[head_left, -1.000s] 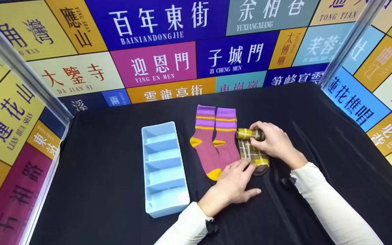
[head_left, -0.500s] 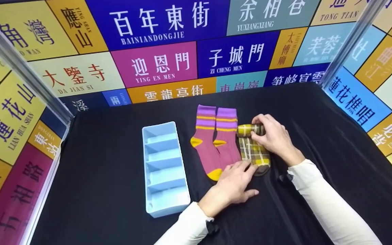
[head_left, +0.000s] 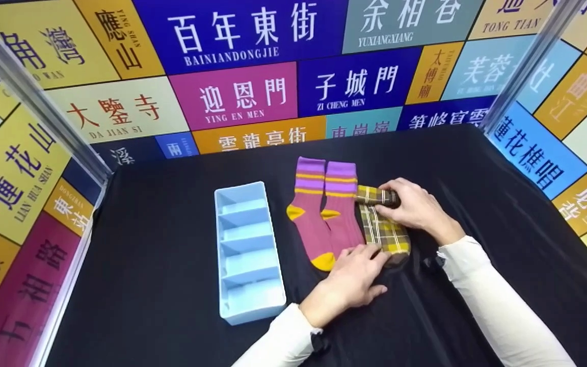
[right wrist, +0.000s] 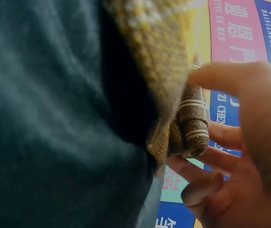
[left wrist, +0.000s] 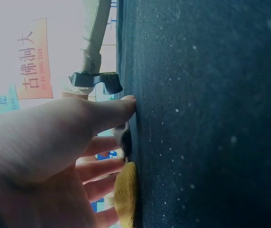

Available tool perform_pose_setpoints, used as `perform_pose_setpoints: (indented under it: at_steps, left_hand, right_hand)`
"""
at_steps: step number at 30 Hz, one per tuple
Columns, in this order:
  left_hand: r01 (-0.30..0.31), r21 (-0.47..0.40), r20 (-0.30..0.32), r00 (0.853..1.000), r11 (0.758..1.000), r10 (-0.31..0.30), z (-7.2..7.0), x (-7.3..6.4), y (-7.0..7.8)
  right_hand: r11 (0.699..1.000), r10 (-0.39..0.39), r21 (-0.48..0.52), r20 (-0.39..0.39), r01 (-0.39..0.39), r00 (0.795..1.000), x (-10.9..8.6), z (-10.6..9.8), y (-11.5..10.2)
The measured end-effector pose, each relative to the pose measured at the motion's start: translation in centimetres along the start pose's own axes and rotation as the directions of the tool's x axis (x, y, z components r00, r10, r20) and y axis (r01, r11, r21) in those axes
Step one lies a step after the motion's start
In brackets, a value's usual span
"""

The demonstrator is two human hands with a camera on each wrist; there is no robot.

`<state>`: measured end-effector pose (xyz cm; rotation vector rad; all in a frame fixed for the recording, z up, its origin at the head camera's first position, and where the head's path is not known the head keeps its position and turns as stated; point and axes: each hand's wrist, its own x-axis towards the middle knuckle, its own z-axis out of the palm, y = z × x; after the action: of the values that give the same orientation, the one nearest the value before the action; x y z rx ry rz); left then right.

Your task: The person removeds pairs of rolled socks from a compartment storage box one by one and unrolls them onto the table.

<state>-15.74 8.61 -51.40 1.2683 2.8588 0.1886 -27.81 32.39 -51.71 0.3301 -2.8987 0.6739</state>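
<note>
A pair of brown and yellow plaid socks [head_left: 385, 229] lies on the black cloth, the far end rolled up. My right hand [head_left: 418, 209] pinches the right end of that roll [head_left: 372, 194] between thumb and fingers; the right wrist view shows the rolled fabric [right wrist: 194, 118] against the fingers. With fingers extended, my left hand [head_left: 349, 278] rests at the toe end of the plaid socks. To their left lie pink socks [head_left: 306, 216] with purple striped cuffs and yellow toes. One yellow toe [left wrist: 126, 194] shows by the fingers in the left wrist view.
Left of the socks stands a light blue box [head_left: 218, 244] with several compartments in a row. Black cloth [head_left: 156, 265] covers the table. Printed panels [head_left: 242, 94] with metal corner posts [head_left: 530, 66] enclose the back and sides.
The rolled end of the plaid socks has shifted slightly away from me and looks flatter, with my right hand still pinching it. My left hand has barely moved.
</note>
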Motion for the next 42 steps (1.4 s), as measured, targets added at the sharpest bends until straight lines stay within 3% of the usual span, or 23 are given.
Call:
perform_pose_setpoints:
  at_steps: [7,15,22,27,33,37,42]
  left_hand:
    - [-0.001,0.0,-0.019,1.0,1.0,0.001,0.0,0.0,0.1]
    - [0.0,0.017,-0.015,1.0,1.0,0.001,0.1,-0.3,0.6]
    - [0.0,0.014,-0.029,1.0,1.0,0.001,0.0,-0.3,0.6]
    - [0.006,0.014,-0.023,1.0,1.0,-0.006,-0.1,-0.2,0.6]
    - [0.007,0.015,-0.025,1.0,1.0,-0.006,0.0,-0.3,0.5]
    - [0.004,0.023,-0.026,1.0,1.0,-0.004,0.1,-0.3,0.5]
    - [0.004,0.022,-0.016,1.0,1.0,-0.004,0.0,-0.2,0.5]
  right_hand:
    - [0.997,-0.052,0.046,-0.069,0.056,0.996,0.5,0.0,0.7]
    - [0.991,0.093,0.111,-0.157,-0.077,0.983,0.2,0.7,1.0]
    - [0.993,0.075,0.102,-0.218,-0.054,0.973,0.6,0.7,1.1]
    - [0.994,0.089,0.069,-0.164,-0.079,0.982,1.1,0.6,0.8]
    - [0.997,0.059,0.062,-0.068,-0.054,0.996,1.1,0.8,0.6]
    - [0.998,0.053,0.043,-0.073,-0.05,0.996,1.3,0.8,0.6]
    - [0.99,0.135,0.066,-0.114,-0.128,0.984,1.7,0.8,0.8]
